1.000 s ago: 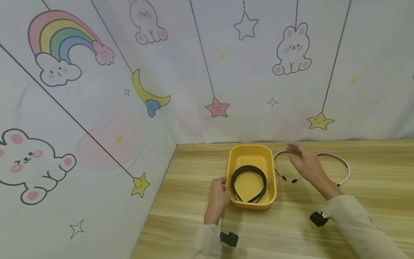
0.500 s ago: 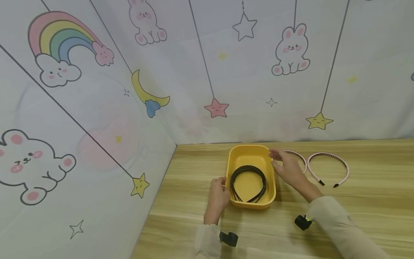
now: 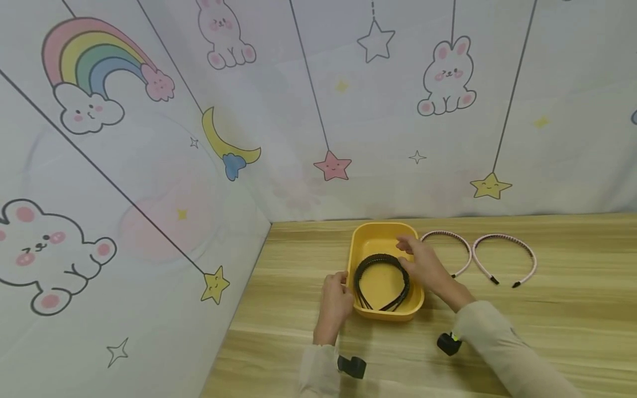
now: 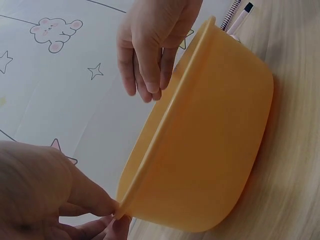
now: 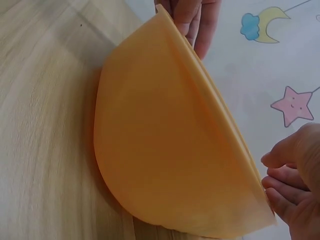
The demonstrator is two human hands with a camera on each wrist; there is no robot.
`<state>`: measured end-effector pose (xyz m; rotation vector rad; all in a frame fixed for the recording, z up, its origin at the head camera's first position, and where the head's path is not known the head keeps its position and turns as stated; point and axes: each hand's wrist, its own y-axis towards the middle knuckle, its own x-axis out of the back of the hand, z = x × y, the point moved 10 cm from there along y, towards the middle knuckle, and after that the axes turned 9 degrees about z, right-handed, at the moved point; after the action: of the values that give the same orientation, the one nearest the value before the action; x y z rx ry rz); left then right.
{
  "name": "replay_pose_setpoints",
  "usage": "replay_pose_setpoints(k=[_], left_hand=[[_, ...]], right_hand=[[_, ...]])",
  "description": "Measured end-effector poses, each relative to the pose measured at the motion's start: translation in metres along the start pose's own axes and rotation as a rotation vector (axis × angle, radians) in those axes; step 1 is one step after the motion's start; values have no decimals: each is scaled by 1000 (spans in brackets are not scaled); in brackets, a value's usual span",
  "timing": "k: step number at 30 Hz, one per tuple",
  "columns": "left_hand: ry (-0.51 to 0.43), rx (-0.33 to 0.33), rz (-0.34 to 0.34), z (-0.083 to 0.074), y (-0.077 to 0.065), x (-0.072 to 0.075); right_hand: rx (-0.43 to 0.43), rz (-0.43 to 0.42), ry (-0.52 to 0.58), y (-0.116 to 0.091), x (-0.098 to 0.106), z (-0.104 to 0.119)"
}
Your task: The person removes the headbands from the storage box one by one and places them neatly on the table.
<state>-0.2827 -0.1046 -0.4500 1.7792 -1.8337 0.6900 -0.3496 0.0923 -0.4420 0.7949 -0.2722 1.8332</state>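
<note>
In the head view a yellow plastic basin [image 3: 385,316] stands on the table, with black headbands [image 3: 380,258] lying in it. At its left side, my left hand [image 3: 334,301] pinches the rim between thumb and fingers, as the left wrist view of the basin [image 4: 210,125] shows. My right hand [image 3: 423,264] reaches across the right rim, over the inside of the basin, its fingers loosely bent and holding nothing. Right of the basin lie two pink headbands, the nearer headband [image 3: 470,255] next to the rim and the farther headband [image 3: 534,260] beside it.
A wood-grain table [image 3: 278,287] carries everything. Behind it and to the left rise cloth walls [image 3: 388,188] printed with rabbits, stars and a rainbow. A small black camera [image 3: 352,366] sits at the left wrist and another camera [image 3: 449,344] at the right.
My right hand has moved left, from above the pink headbands to over the basin, uncovering both pink headbands. My left hand stays on the basin's rim.
</note>
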Motion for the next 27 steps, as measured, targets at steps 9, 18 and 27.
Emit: replay_pose_setpoints(k=[9,18,27], left_hand=[[2,-3,-4,1,0,-1],[3,12,3,1,0,-1],[8,17,-1,1,-1,0]], right_hand=[[-19,48,-60,8,-11,4],[-78,102,-173,20,-21,1],[-101,142,-222,21,-26,5]])
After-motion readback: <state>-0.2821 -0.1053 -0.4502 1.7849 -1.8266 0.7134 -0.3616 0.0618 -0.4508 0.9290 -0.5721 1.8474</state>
